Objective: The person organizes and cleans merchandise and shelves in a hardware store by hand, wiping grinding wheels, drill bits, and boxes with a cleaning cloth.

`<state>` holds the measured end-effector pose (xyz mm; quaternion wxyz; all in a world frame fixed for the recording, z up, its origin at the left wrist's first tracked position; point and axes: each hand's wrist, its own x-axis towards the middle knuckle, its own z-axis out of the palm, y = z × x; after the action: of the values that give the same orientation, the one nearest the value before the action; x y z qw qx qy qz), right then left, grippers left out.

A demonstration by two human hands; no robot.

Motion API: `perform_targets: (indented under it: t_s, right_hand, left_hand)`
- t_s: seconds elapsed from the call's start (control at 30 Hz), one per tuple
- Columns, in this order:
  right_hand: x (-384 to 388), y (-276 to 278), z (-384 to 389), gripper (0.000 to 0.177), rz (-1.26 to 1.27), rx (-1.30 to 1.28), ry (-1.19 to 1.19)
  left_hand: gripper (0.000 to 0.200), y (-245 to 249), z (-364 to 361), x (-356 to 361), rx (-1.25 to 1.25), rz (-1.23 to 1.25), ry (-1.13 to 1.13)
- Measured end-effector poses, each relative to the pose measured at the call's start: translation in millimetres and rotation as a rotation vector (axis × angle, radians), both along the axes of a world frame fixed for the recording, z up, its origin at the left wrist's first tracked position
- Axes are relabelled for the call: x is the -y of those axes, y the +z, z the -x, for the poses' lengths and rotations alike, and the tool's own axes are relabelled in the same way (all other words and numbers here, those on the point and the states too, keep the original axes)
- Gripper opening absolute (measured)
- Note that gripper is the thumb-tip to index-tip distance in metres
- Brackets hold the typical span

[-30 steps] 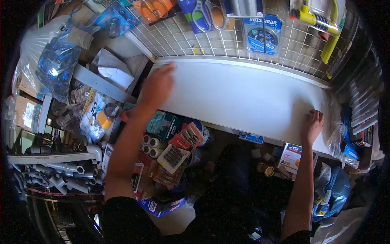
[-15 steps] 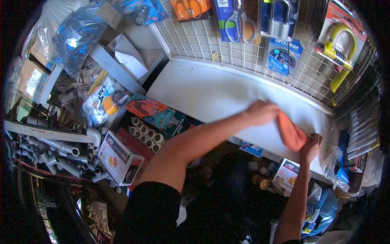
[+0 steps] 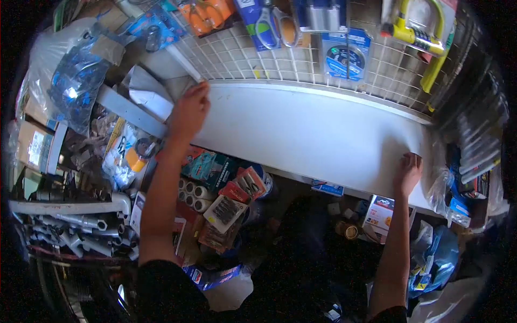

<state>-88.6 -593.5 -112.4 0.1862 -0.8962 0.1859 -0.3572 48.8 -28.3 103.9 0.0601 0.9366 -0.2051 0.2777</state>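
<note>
A long white shelf (image 3: 323, 129) runs below a wire grid wall. My left hand (image 3: 188, 112) lies palm down on the shelf's far left end, fingers pointing at the grid's corner. The orange cloth it carried a moment ago does not show; nothing lies loose on the shelf, so the cloth sits under the palm. My right hand (image 3: 407, 171) grips the shelf's front edge near its right end, fingers on top.
Packaged scissors (image 3: 269, 21), a blue disc pack (image 3: 344, 54) and a yellow lock (image 3: 414, 24) hang on the grid (image 3: 237, 56). Boxes, tape rolls (image 3: 194, 196) and grey pipe fittings (image 3: 81, 226) crowd the lower left. Bagged goods (image 3: 458, 204) stand at the right.
My left hand swept from the shelf's left end to the right with an orange cloth, then back to the far left. The right hand stayed on the front edge.
</note>
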Motion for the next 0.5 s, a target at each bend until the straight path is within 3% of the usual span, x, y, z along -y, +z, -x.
perform_targets:
  t_s: [0.03, 0.1, 0.13, 0.17, 0.2, 0.23, 0.27, 0.3, 0.4, 0.47, 0.5]
  right_hand:
    - [3, -3, -1, 0.017, -0.008, 0.026, 0.033]
    - [12, -15, -3, 0.019, 0.146, -0.028, 0.044]
    - [17, -19, -4, 0.02, 0.135, -0.014, 0.122]
    - [-3, 5, 1, 0.021, -0.1, 0.002, 0.04]
    - [-1, 0, 0, 0.022, -0.063, 0.003, 0.037]
    - [-2, 7, 5, 0.024, -0.103, -0.021, 0.066]
    - [7, 4, 6, 0.024, -0.174, 0.028, 0.16]
    - [31, -26, 4, 0.024, -0.579, 0.116, 0.384]
    - [17, 47, 66, 0.02, -1.092, 0.114, 0.557]
    - [-4, 100, 129, 0.022, -1.29, 0.034, 0.54]
    - [-4, 110, 159, 0.025, -1.216, -0.094, 0.555]
  left_hand:
    - [0.029, 9, 21, 37, 0.092, 0.017, -0.206]
    - [0.036, 20, 96, 113, -0.284, 0.3, -0.25]
    - [0.037, 19, 125, 138, -0.289, 0.276, -0.452]
    - [0.037, 18, 151, 160, -0.433, 0.314, -0.548]
    - [0.037, 4, 172, 179, -0.482, 0.347, -0.641]
    - [0.036, -2, 194, 201, -0.703, 0.522, -0.723]
    - [0.035, -14, 210, 215, -0.734, 0.486, -0.741]
    - [0.034, -34, 223, 224, -0.759, 0.532, -0.759]
    - [0.025, -68, 255, 224, -0.812, 0.736, -0.757]
    - [0.009, -98, 277, 201, -0.883, 0.923, -0.597]
    - [0.009, -96, 290, 194, -0.995, 1.153, -0.456]
